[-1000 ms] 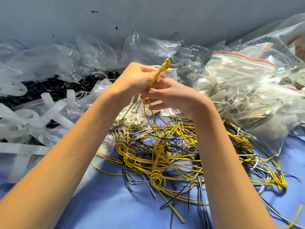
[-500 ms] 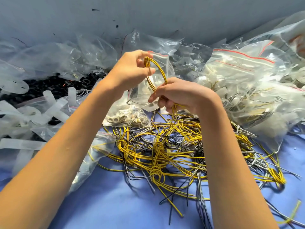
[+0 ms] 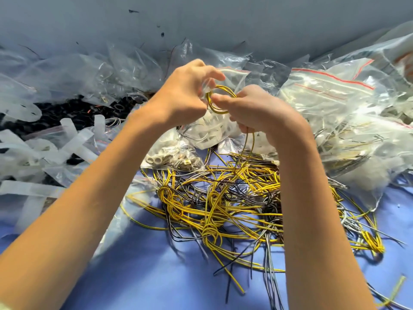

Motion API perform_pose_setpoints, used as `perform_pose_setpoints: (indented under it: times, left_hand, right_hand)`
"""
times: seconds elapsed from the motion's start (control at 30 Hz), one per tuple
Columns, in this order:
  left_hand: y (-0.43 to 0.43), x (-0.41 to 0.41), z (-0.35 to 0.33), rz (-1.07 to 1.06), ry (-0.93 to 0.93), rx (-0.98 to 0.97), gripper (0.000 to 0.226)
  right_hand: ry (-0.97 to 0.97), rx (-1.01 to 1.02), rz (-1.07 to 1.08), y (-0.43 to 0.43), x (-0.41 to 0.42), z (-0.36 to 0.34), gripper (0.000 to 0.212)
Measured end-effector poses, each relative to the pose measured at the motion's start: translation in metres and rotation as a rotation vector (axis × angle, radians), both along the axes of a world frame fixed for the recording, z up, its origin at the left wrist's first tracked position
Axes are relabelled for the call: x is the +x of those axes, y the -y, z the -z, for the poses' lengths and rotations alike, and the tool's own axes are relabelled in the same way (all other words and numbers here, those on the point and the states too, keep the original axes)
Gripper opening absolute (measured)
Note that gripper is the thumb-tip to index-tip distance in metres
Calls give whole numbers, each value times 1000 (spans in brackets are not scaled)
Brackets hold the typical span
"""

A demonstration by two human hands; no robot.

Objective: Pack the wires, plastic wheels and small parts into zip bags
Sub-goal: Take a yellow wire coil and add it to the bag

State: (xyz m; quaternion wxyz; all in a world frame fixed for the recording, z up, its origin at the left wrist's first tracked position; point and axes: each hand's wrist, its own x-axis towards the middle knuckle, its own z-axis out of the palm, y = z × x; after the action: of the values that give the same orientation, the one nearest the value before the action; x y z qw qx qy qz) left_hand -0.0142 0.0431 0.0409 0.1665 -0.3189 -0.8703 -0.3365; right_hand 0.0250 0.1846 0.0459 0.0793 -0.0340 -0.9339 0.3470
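— Where are our hands?

— Our left hand is curled, and its thumb and fingertips pinch one side of the yellow wire coil. Our right hand pinches the other side with the thumb on top. Its lower fingers are closed round the wire tail, which hangs down into the wire pile on the blue tabletop.

— So which step are we on?

— Bundling, we think. We hold one wire up as a small coil between both hands, above the pile, and it is not in any bag yet.

— What does our next move call for?

— We'd have to draw the tail out of the tangle without dragging its neighbours along. Then we'd tuck the end so the coil holds its shape, which frees one hand for a bag.

— Which bag?

— We cannot tell. A red-striped zip bag lies near on the right. The bag of white plastic wheels sits just behind our hands, and a small parts bag lies beside the pile. Most of the wires are loose on the tabletop, so we judge much is left to do.
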Motion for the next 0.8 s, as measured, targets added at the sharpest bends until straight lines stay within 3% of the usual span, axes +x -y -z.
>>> perform_pose_setpoints:
  times: [0.17, 0.33, 0.63, 0.7, 0.8]
  left_hand:
    - [1, -3, 3, -2, 21, -1, 60]
    - [3, -4, 3, -31, 38, 70, 53]
    - [0, 9, -5, 62, -44, 165, 43]
    - [-2, 10, -5, 99, -47, 143, 41]
    - [-3, 10, -2, 151, -8, 112, 37]
  right_hand:
    - [-35, 16, 57, -2, 7, -9, 22]
    - [-228, 27, 113, -2, 18, -21, 17]
    - [11, -524, 10, 8, 1, -1, 22]
    - [3, -414, 77, 2, -6, 6, 21]
    - [-10, -55, 124, -8, -10, 14, 19]
